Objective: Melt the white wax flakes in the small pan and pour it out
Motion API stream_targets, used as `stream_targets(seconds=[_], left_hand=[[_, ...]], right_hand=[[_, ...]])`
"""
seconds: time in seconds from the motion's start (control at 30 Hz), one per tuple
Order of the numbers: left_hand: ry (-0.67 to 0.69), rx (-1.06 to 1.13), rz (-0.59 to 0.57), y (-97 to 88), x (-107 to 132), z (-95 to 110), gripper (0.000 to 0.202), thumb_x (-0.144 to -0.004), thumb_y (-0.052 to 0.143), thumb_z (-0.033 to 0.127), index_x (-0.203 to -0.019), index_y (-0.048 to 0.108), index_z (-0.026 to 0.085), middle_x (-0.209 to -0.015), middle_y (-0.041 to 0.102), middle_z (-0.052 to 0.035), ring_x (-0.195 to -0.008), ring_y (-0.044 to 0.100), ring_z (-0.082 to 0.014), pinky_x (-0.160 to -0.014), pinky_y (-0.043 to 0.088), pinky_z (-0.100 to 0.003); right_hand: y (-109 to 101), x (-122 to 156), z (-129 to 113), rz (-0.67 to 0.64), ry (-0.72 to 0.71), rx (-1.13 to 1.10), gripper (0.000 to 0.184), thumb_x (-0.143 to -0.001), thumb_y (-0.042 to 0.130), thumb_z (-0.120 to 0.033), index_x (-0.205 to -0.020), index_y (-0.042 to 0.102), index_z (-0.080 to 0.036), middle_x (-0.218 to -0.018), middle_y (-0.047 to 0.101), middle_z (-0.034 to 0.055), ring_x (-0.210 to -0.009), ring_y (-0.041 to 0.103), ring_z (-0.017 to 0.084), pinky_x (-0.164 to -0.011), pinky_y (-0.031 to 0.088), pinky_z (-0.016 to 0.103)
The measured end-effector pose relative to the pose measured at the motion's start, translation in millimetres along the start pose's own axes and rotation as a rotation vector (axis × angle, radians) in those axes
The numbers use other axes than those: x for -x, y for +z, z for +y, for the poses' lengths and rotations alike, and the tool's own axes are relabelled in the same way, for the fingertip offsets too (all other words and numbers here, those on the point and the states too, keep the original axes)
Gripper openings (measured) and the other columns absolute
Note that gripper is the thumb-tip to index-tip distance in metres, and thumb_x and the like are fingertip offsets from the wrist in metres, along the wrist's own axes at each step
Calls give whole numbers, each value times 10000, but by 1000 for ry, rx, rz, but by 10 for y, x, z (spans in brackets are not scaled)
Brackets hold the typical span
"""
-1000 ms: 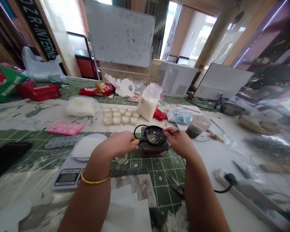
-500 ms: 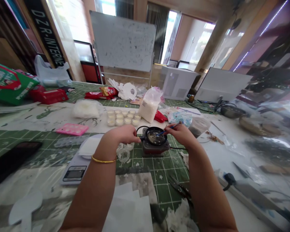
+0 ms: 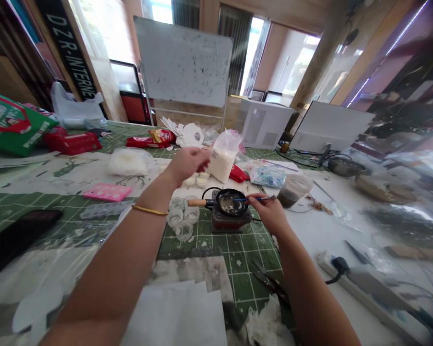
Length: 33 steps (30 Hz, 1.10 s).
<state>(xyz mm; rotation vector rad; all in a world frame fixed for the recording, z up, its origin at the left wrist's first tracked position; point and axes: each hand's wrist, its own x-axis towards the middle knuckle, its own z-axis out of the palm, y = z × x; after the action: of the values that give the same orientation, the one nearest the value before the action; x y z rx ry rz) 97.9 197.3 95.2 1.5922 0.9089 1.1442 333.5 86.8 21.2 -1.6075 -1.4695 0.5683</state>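
A small black pan (image 3: 248,207) with a wooden handle (image 3: 197,203) sits on a compact electric hot plate (image 3: 231,222); some whitish bits show inside it. My right hand (image 3: 269,207) pinches a thin blue stick (image 3: 242,199), its tip over the pan. My left hand (image 3: 190,164) is off the handle, stretched out beside a clear bag of white granules (image 3: 222,161) and over small cups with pale contents (image 3: 201,180). Its fingers are bent and blurred, and I cannot tell whether they touch the bag. Several clear cups (image 3: 184,229) stand left of the hot plate.
A plastic tub with dark contents (image 3: 292,190) stands right of my right hand. Pliers (image 3: 269,279) and crumpled tissue (image 3: 265,324) lie nearer me. White sheets (image 3: 180,312) lie in front. A power strip (image 3: 368,293) is at the right, a black phone (image 3: 21,235) at the left.
My left hand has let go of the pan's handle and moved up and forward toward the bag of granules. My right hand keeps hold of the blue stick, which now lies flatter.
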Motion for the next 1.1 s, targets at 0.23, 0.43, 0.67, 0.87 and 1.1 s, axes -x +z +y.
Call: stream_targets(seconds=[0.23,0.43,0.67,0.87,1.1], left_hand=[[126,157,138,-301,155,-95,367,-705,521,524,-539,539,196,-545,552,3,-583,518,-127,-590,406,-253],[483,697,716,-648,268,-267,422,-800,308,454,-470,312,191,-453,413,31,-552,465,-84,-652,417,-202],[43,-211,449,-459,-110,-90,509,-863,202,337,-455,481,215,-437,434,23,-580,489,-99,-571,359,-196],[-74,-604,-73,-337,80,48,342,-706,558,505,-656,623,173,-607,607,-24,-559,542,-149,-550,360,-222],[-305,-700,-574,-144,619,-228,514,-664,487,666,-703,626,174,-660,626,-39,-495,525,-132,-459,321,-223]], right_hand=[[28,124,-22,-28,6,-46,323,-764,525,-399,-909,655,-141,-762,702,70,-705,624,185,-610,441,279],[32,201,-59,-44,5,6,287,-758,527,-389,-887,660,-170,-729,698,45,-619,612,173,-558,438,273],[120,162,-41,17,-14,47,287,-774,499,-399,-893,650,-186,-778,701,46,-700,634,189,-641,462,299],[41,185,-30,13,-4,36,295,-749,535,-414,-854,660,-169,-722,698,56,-675,636,196,-607,460,287],[71,205,-10,109,29,0,321,-760,504,-401,-888,643,-141,-751,694,76,-664,619,192,-597,444,295]])
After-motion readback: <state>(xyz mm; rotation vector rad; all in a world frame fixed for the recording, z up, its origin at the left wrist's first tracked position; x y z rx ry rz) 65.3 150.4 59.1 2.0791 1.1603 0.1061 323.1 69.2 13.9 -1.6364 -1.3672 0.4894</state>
